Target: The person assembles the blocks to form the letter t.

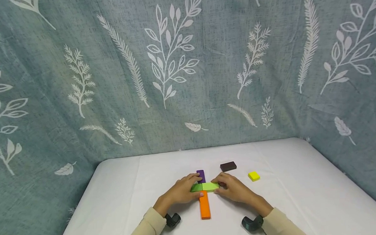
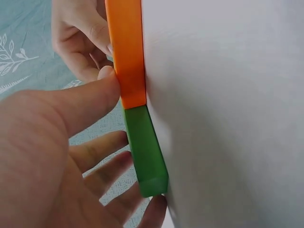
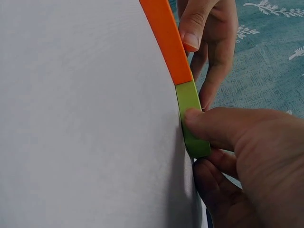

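I see purple block (image 1: 201, 174) 12 o'clock, lime (image 1: 210, 187) 3, orange (image 1: 205, 207) 6, green (image 1: 196, 187) 9, joined. Left hand (image 1: 183, 191) spread, touching orange; right hand (image 1: 233, 188) pinches lime. Brown (image 1: 228, 166), yellow (image 1: 254, 176) apart.

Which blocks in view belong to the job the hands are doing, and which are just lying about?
Belonging, arranged crosswise:
orange rectangular block
dark green rectangular block
light green rectangular block
purple rectangular block

Apart, seemingly just lying about:
dark brown rectangular block
yellow square block

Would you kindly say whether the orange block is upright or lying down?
Lying down: the orange block rests lengthwise along the white tabletop.
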`<state>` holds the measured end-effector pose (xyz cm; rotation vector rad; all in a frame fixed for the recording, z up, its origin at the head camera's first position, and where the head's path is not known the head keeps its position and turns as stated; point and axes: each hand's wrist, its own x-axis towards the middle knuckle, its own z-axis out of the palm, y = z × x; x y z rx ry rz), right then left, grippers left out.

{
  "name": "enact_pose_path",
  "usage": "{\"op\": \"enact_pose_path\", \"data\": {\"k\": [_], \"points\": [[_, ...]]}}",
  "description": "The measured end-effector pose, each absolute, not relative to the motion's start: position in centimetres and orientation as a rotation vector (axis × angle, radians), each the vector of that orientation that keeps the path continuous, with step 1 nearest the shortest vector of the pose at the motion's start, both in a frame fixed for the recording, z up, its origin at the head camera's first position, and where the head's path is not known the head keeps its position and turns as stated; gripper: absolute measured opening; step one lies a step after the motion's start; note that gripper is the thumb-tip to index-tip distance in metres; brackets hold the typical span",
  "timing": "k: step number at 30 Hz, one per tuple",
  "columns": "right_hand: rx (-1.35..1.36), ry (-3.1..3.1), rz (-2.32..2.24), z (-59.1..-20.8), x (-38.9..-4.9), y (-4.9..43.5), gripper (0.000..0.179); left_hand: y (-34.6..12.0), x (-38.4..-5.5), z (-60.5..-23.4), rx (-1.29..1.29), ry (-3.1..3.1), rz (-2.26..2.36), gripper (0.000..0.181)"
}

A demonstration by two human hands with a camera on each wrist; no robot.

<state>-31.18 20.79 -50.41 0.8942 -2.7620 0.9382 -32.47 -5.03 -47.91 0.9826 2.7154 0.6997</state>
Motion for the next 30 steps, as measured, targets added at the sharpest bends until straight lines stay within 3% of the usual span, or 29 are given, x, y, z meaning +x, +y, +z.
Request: {"op": "enact_pose_path", "data": {"k": [30], "points": [[0.904, -2.755, 1.062, -49.1, -30.6, 21.6, 0.041, -5.0, -32.4, -48.1, 0.992, 2.746, 0.701, 0.059]]}}
